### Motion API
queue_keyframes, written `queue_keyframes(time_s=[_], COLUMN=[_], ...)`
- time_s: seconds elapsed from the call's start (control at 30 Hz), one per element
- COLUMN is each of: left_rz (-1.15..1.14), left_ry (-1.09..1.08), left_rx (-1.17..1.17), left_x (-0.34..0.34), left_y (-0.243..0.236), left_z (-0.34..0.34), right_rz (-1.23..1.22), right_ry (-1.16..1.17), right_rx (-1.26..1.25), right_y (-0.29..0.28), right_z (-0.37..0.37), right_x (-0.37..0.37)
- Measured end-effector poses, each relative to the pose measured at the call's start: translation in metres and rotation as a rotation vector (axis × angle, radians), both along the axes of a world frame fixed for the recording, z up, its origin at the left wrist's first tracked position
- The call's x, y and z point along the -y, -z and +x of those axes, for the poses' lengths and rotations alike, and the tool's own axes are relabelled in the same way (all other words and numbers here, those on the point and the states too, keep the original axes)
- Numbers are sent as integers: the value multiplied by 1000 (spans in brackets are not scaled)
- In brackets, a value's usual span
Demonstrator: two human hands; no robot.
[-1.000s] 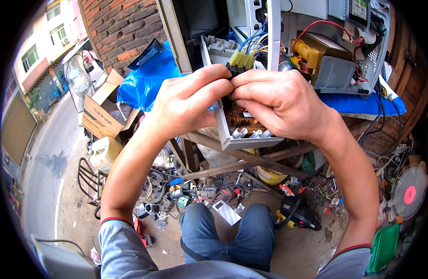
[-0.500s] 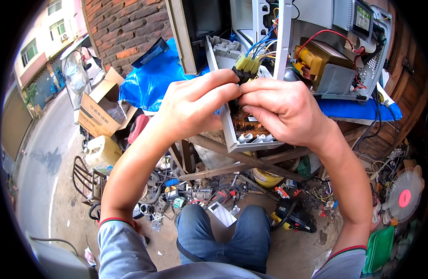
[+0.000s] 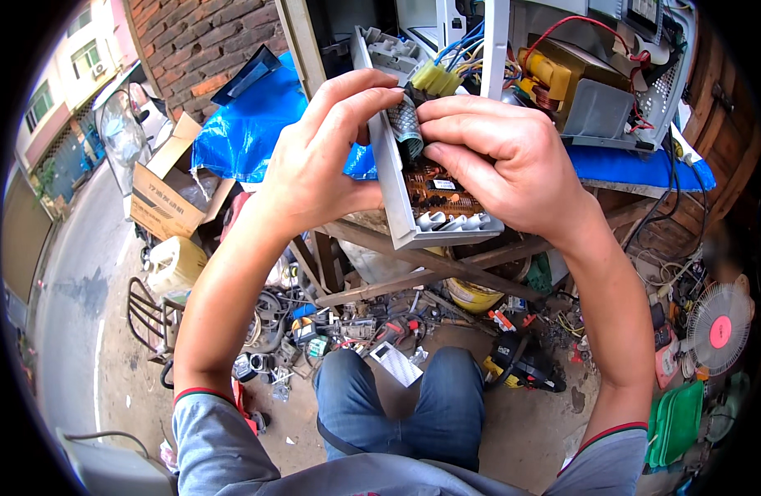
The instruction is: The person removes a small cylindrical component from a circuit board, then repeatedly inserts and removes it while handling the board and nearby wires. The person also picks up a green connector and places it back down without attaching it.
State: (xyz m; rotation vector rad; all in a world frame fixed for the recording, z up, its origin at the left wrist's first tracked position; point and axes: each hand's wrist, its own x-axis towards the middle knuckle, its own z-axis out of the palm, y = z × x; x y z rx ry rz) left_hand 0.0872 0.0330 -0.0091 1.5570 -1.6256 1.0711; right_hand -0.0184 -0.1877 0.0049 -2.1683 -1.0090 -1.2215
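Note:
A light grey control panel housing [image 3: 390, 194] leans toward me, with an orange-brown circuit board [image 3: 441, 198] inside. My left hand [image 3: 318, 153] curls its fingers over the housing's left wall; its thumb goes behind that wall. Its fingertips touch the top of a dark grey curved piece with a textured surface [image 3: 406, 131]. The fingers of my right hand [image 3: 500, 157] are pressed together at this piece's right edge, over the board. Pale yellow connectors [image 3: 437, 78] with blue and other wires [image 3: 471, 51] come in just above the fingertips. What exactly the right fingertips pinch is partly hidden.
An opened appliance chassis with a transformer [image 3: 581, 70] stands at the right. Blue sheeting [image 3: 248, 136] covers the left of the wooden stand [image 3: 397, 256]. Tools and scrap parts [image 3: 356, 326] litter the ground. A cardboard box [image 3: 167, 198] sits left, a fan [image 3: 718, 331] right.
My hands have drawn apart slightly, and the dark textured piece between them has come into view. More of the circuit board shows. The whole view has shifted a little.

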Motion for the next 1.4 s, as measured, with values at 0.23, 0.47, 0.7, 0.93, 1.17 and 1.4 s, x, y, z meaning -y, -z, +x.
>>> queue_keyframes(time_s=[0.23, 0.47, 0.7, 0.93, 1.17, 1.4], left_rz=[-127, -251, -267, -203, -27, -142], left_ry=[-3, 40, -73, -77, -30, 395], left_rx=[-142, -233, -84, -95, -341, -1121], left_x=[-1, 7, 8, 2, -16, -19], left_y=[23, 36, 37, 34, 57, 79], left_z=[0, -2, 0, 0, -14, -46], right_rz=[-55, -95, -68, -78, 654, 1044], right_ry=[39, 40, -10, 52, 39, -9], right_rx=[48, 34, -4, -59, -184, -421], right_y=[4, 0, -6, -1, 42, 118], right_z=[2, 1, 2, -10, -76, -77], right_x=[-1, -3, -5, -6, 7, -10])
